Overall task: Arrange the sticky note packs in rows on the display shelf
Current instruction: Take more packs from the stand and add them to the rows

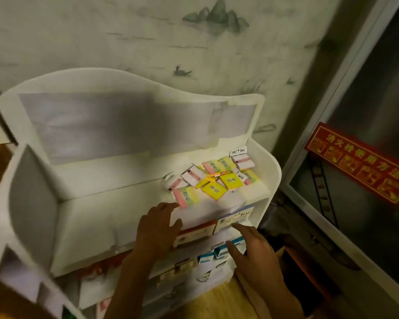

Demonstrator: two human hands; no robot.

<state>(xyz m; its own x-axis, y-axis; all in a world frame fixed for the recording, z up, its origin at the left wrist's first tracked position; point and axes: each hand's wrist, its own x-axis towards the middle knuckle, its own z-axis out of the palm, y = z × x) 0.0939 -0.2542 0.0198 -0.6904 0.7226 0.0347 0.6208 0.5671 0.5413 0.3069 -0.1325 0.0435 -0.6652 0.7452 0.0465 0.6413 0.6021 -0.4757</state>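
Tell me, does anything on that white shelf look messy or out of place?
Yes. The sticky note packs lie in a loose heap at the right end of the top shelf, tilted and overlapping rather than in rows. Both hands are empty below them.

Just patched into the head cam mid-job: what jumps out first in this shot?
A jumbled heap of yellow, pink and white sticky note packs lies at the right end of the white display shelf's top tier, not in rows. Both hands reach toward it empty, left hand nearest the pile, right hand lower. A red sign with gold characters hangs on the right.
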